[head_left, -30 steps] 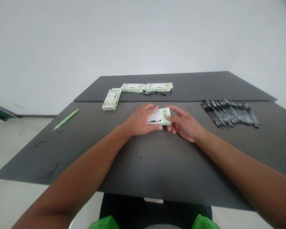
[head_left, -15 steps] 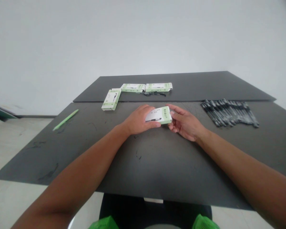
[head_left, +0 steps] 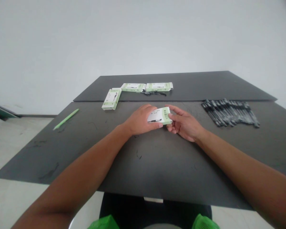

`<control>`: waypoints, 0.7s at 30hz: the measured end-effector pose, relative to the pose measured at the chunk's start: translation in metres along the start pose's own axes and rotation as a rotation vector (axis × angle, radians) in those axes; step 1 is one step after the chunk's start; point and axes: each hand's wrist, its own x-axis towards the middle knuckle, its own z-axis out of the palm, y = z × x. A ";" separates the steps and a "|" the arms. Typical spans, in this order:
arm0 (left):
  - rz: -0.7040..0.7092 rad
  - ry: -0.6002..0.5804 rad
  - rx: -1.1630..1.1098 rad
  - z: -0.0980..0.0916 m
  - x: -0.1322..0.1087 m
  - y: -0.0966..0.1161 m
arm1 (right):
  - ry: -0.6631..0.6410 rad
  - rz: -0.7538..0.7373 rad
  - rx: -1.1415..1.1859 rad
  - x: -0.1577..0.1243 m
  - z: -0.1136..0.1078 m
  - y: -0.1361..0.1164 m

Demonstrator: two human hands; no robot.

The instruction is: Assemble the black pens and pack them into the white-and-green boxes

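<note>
A small white and green pen box (head_left: 159,116), with a pen printed on its face, is held just above the middle of the table. My left hand (head_left: 143,120) wraps round its left end, thumb along the near side. My right hand (head_left: 184,123) grips the right end, thumb against the green edge and fingers curled beneath and behind. The box's left end and underside are hidden by my hands.
Three similar pen boxes, a tilted one (head_left: 112,99) and two behind (head_left: 133,87) (head_left: 159,86), lie farther back, with a few black pens (head_left: 154,93) before them. Many black pens (head_left: 230,113) lie in a row at right. A green pen (head_left: 66,119) lies at left.
My right thumb has shifted onto the box's right end, and my left hand has slid slightly right along with the box. Everything else stays put.
</note>
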 end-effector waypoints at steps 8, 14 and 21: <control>0.029 0.020 0.028 -0.004 0.002 0.003 | -0.018 -0.001 0.057 0.000 -0.001 -0.001; 0.047 0.053 -0.002 -0.003 0.002 0.001 | 0.071 -0.053 0.035 0.001 0.002 0.001; 0.042 0.065 -0.051 -0.003 0.001 -0.001 | -0.042 -0.055 0.064 -0.002 0.004 -0.004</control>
